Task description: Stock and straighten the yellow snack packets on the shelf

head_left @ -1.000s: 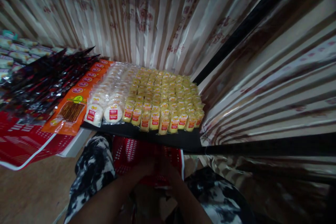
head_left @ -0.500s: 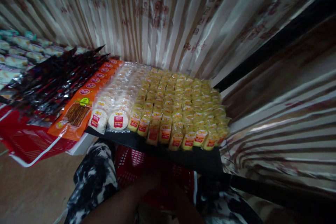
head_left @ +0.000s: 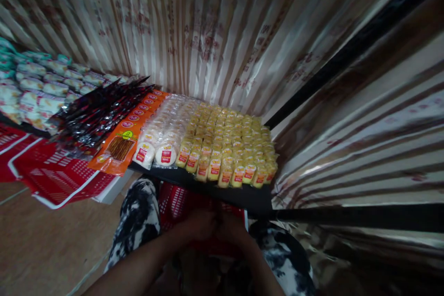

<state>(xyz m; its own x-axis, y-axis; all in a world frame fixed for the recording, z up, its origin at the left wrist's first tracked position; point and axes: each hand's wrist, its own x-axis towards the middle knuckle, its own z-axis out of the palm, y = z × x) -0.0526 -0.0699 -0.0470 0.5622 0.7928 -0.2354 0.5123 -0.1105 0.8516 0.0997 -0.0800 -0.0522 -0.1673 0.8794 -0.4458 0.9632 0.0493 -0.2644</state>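
Both hands are close together, low in the dark between my knees, over a red plastic basket (head_left: 172, 206) below the shelf edge. My left hand (head_left: 203, 223) nearly meets my right hand (head_left: 229, 227). Shadow hides the fingers of both, so I cannot make out whether they hold anything. Just above them, on a black shelf (head_left: 222, 193), stand tight rows of yellow wrapped snacks (head_left: 225, 148). White round rice crackers (head_left: 165, 155) in clear wrappers lie to the left of these.
Further left are an orange snack packet (head_left: 121, 148), a pile of dark shiny packets (head_left: 100, 113) and white-and-green packets (head_left: 52, 88). Red baskets (head_left: 65, 180) with white handles stand under the shelf's left part. A striped curtain (head_left: 208, 32) hangs behind; a black bar (head_left: 347, 51) slants at right.
My view has shifted, so the shelf's goods look slightly smaller and more packets and baskets show at left. My hands and forearms show a little higher and more clearly, still close together.
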